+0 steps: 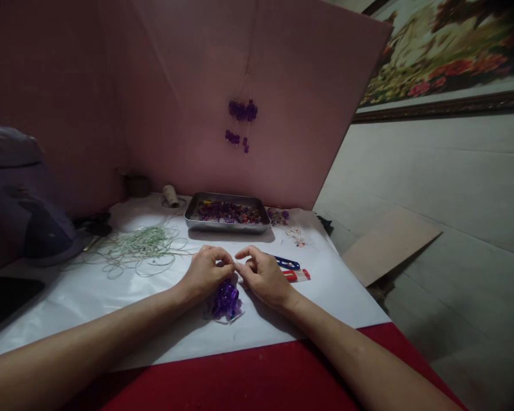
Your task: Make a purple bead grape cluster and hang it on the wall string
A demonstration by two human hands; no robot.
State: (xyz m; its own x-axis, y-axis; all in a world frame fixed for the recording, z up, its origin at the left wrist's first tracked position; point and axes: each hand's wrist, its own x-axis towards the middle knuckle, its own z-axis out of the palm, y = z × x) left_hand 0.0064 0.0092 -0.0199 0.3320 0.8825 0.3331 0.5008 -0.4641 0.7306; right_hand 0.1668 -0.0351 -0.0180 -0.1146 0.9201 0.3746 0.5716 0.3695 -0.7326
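Both hands meet over the white sheet, fingertips nearly touching. My left hand [209, 269] is closed in a pinch; a thin cord seems to run from it towards the tangle on the left, but what it grips is too small to make out. Thumb and forefinger of my right hand [261, 275] also close together, and anything between them is hidden. Just below the fingers lies a clump of shiny purple beads [226, 301] on a small whitish piece. Beside my right hand are a blue-handled tool [288, 263] and a red cutter-like tool [297, 275], both partly covered.
A metal tray [228, 227] of mixed beads stands at the back. Pale green cord [148, 244] lies tangled on the left, near a thread spool [170, 196]. Loose beads [278, 216] lie right of the tray. A purple bead hanging [242, 111] hangs against the pink panel [188, 68].
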